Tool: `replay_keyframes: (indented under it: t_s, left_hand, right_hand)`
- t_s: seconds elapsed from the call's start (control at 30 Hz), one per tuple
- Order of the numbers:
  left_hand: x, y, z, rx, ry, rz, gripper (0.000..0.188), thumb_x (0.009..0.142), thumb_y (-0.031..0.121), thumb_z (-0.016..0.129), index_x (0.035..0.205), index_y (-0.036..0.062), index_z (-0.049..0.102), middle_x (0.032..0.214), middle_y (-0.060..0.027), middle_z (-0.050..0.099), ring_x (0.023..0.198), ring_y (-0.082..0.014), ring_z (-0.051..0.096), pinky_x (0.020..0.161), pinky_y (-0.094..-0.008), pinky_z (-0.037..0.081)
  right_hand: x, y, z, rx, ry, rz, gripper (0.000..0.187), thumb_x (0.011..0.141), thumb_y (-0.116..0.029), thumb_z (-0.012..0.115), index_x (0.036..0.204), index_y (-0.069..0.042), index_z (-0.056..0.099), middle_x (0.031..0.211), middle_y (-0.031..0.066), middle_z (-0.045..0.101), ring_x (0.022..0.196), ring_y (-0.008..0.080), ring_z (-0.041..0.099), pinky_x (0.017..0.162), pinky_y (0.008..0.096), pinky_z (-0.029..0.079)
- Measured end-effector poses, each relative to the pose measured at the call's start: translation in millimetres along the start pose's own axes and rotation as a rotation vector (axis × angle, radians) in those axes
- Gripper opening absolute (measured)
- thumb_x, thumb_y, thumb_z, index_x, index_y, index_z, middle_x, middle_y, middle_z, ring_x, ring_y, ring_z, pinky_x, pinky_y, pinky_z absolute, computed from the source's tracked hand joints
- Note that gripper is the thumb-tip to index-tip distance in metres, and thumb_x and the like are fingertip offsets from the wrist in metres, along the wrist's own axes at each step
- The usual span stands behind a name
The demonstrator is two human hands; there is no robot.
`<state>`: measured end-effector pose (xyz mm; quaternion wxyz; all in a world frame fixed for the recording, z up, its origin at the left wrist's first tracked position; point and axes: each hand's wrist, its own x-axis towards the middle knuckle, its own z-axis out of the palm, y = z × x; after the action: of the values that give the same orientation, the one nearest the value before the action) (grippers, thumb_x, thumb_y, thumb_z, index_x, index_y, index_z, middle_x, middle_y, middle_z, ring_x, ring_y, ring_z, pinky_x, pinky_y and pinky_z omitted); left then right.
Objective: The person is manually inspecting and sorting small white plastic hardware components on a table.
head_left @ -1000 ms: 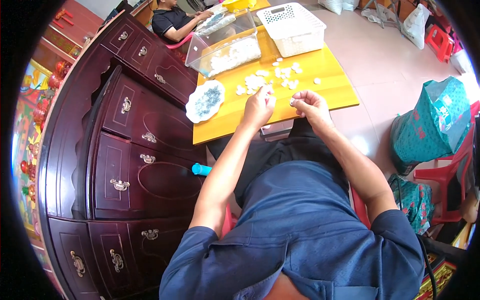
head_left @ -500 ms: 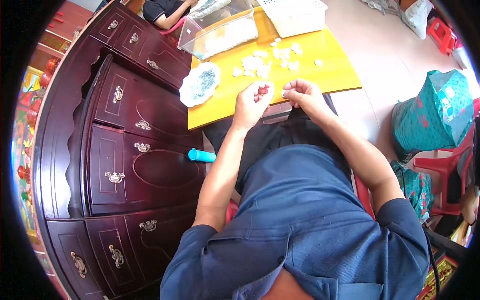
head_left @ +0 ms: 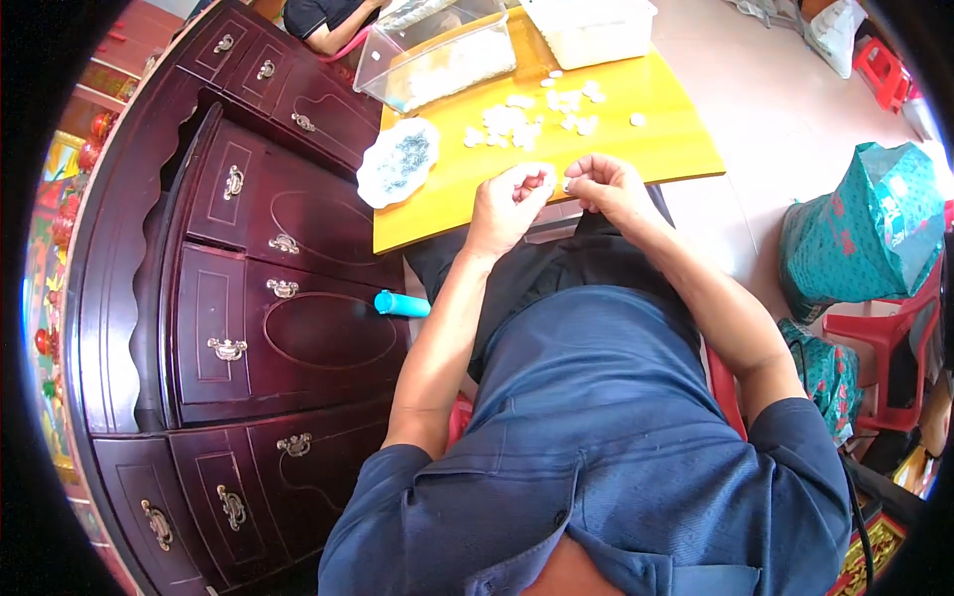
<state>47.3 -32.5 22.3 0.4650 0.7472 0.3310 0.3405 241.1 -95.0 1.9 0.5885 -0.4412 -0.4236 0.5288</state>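
Note:
My left hand (head_left: pixel 505 211) and my right hand (head_left: pixel 614 191) face each other just over the near edge of the yellow table (head_left: pixel 656 129). A small white piece (head_left: pixel 566 185) is pinched between my right thumb and forefinger. The left fingers are curled closed in a pinch; what they hold is too small to make out. Beyond my hands, several small white pieces (head_left: pixel 505 121) lie loosely scattered on the tabletop. To their left rests a scalloped white dish (head_left: pixel 372 187) with many tiny dark bits in it.
At the table's far side stand a clear plastic bin (head_left: pixel 383 65) with white contents and a white basket (head_left: pixel 606 35). Dark wooden drawers (head_left: pixel 328 333) line my left, near a turquoise cylinder (head_left: pixel 401 304). Teal bags (head_left: pixel 835 243) and a red chair (head_left: pixel 874 333) are right. Another person (head_left: pixel 328 22) sits beyond.
My left hand has shifted slightly right, bringing its fingertips nearer the right hand's. The right hand stays almost in place, still pinching the white piece.

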Motion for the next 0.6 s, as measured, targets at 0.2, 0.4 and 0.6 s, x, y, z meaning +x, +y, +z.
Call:
replay_keyframes:
  t_s: [0.2,0.4,0.6]
  left_hand:
    - [-1.6,1.4,2.2,-0.092,0.035,0.007,0.017,0.092,0.01,0.074,0.107,0.0005,0.073,0.084,-0.002,0.071,0.073,-0.0066,0.064,0.065,-0.0213,0.053]
    - [-0.8,-3.6,0.8,0.029,-0.057,0.041,0.023,0.097,0.007,0.068,0.118,-0.0029,0.068,0.093,-0.0045,0.072,0.079,-0.0096,0.069,0.065,-0.0212,0.054]
    - [-2.9,-2.3,3.9,-0.016,0.014,0.079,0.019,0.092,0.009,0.073,0.109,0.0004,0.073,0.088,-0.0056,0.073,0.075,-0.0096,0.066,0.068,-0.0238,0.054]
  right_hand:
    - [4.0,6.8,1.5,-0.002,-0.017,-0.043,0.01,0.09,-0.007,0.069,0.1,-0.005,0.067,0.081,-0.0011,0.067,0.063,0.0053,0.055,0.059,0.0199,0.045]
    - [3.1,5.9,2.0,-0.002,-0.044,-0.046,0.009,0.092,-0.006,0.068,0.101,-0.004,0.069,0.085,0.0005,0.071,0.063,0.0053,0.056,0.058,0.0199,0.045]
    - [-0.3,0.1,1.1,-0.064,-0.037,0.098,0.01,0.092,-0.012,0.073,0.096,-0.003,0.073,0.082,0.001,0.072,0.067,0.0061,0.061,0.061,0.0213,0.049]
